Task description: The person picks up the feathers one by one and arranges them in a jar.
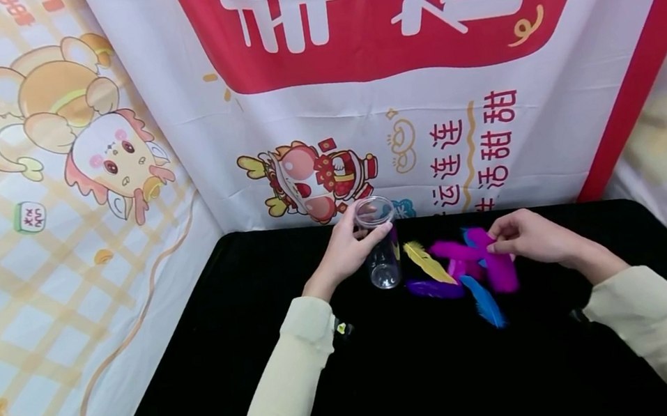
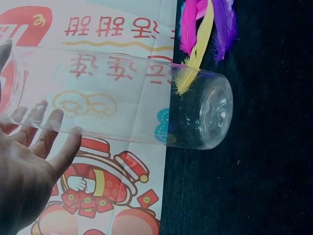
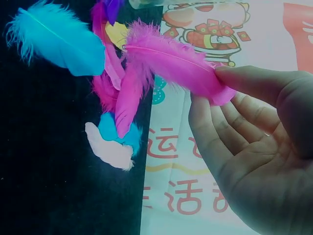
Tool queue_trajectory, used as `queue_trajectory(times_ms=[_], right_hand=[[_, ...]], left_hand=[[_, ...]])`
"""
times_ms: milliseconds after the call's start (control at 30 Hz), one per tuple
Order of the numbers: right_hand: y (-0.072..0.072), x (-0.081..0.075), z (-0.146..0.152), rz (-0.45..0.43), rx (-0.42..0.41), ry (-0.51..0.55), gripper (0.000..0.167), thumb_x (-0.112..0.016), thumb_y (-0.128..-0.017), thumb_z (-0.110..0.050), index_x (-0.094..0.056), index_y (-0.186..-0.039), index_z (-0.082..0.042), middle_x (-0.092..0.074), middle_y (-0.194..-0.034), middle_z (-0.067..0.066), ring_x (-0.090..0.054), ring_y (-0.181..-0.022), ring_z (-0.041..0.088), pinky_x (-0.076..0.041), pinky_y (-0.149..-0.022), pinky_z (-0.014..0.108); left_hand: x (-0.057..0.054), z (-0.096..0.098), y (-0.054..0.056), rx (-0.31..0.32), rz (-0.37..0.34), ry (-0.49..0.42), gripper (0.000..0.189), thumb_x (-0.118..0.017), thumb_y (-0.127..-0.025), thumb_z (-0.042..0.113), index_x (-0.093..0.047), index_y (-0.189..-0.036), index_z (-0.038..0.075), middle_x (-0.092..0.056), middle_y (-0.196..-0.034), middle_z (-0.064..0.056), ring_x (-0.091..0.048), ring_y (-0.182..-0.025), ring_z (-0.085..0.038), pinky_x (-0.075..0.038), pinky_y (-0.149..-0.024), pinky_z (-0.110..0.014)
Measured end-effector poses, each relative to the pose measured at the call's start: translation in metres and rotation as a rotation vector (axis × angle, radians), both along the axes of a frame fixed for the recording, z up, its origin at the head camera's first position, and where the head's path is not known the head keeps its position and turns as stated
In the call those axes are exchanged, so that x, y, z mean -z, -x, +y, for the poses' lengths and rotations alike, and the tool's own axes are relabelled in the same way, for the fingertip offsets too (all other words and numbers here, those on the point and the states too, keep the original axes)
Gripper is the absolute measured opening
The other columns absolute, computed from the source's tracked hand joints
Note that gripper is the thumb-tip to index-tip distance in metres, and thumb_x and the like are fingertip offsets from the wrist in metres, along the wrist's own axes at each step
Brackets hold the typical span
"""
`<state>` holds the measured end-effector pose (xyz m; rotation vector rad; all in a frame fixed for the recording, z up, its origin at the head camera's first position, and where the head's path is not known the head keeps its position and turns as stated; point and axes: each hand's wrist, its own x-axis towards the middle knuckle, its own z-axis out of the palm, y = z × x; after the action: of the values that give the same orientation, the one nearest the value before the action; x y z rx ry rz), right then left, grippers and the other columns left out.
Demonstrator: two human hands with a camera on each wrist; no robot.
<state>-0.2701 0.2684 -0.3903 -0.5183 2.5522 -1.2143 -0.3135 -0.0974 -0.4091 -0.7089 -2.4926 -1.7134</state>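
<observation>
My left hand [image 1: 346, 245] grips a clear plastic jar [image 1: 385, 275] near its open top, and the jar looks empty in the left wrist view. Between thumb and fingertips my right hand [image 1: 530, 237] pinches a magenta feather [image 3: 176, 66] by one end; its other end hangs over the feather pile. In that pile lie a yellow feather [image 1: 428, 263], a purple feather [image 1: 435, 289], a blue feather [image 1: 484, 302] and several more pink ones. The right wrist view also shows a pale feather [image 3: 108, 149] at the pile's edge.
A black cloth [image 1: 394, 383] covers the table. Behind it hangs a white and red printed backdrop [image 1: 307, 106], close to the table's far edge. A printed sheet [image 1: 96, 281] hangs along the left side.
</observation>
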Motion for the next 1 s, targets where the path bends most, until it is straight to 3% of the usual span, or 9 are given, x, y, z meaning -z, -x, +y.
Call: queue_trajectory(times_ms=[200, 333, 567, 800, 1000], right_hand=[[0.0, -0.002, 0.001, -0.002, 0.011, 0.022, 0.02, -0.071, -0.096, -0.012, -0.067, -0.106, 0.005, -0.07, -0.084, 0.01, -0.065, -0.072, 0.017, -0.057, -0.067, 0.031], [0.0, -0.004, 0.0, -0.006, 0.017, 0.022, 0.021, -0.071, -0.096, -0.013, -0.067, -0.106, 0.005, -0.071, -0.085, 0.009, -0.065, -0.072, 0.016, -0.057, -0.068, 0.031], [0.002, -0.007, 0.0, -0.01, 0.042, 0.017, 0.023, -0.071, -0.097, -0.015, -0.068, -0.108, 0.005, -0.073, -0.089, 0.01, -0.066, -0.074, 0.018, -0.058, -0.069, 0.031], [0.003, -0.009, -0.003, 0.006, 0.076, 0.03, 0.024, -0.071, -0.097, -0.016, -0.068, -0.107, 0.005, -0.073, -0.091, 0.01, -0.068, -0.075, 0.017, -0.059, -0.069, 0.031], [0.003, -0.012, -0.004, 0.016, 0.095, 0.05, 0.024, -0.071, -0.098, -0.016, -0.067, -0.106, 0.006, -0.073, -0.091, 0.011, -0.069, -0.076, 0.017, -0.059, -0.07, 0.031]], left_hand=[[-0.002, 0.001, -0.002, -0.006, -0.002, 0.0, 0.057, -0.07, -0.097, 0.046, -0.047, -0.145, 0.025, -0.058, -0.136, 0.001, -0.057, -0.125, -0.011, -0.051, -0.102, -0.037], [-0.002, 0.001, -0.003, -0.007, -0.004, 0.002, 0.057, -0.07, -0.097, 0.047, -0.047, -0.145, 0.026, -0.058, -0.136, 0.001, -0.057, -0.125, -0.012, -0.051, -0.103, -0.037], [-0.001, 0.0, -0.002, 0.0, -0.002, -0.001, 0.06, -0.069, -0.098, 0.045, -0.046, -0.147, 0.02, -0.057, -0.14, -0.008, -0.056, -0.13, -0.023, -0.051, -0.104, -0.041], [-0.002, -0.001, -0.004, -0.002, -0.001, -0.012, 0.058, -0.07, -0.098, 0.044, -0.047, -0.145, 0.021, -0.058, -0.136, -0.003, -0.055, -0.132, -0.03, -0.051, -0.103, -0.043], [-0.002, 0.0, -0.003, -0.005, -0.001, -0.006, 0.056, -0.069, -0.098, 0.045, -0.047, -0.145, 0.025, -0.059, -0.135, -0.001, -0.058, -0.127, -0.019, -0.052, -0.102, -0.04]])
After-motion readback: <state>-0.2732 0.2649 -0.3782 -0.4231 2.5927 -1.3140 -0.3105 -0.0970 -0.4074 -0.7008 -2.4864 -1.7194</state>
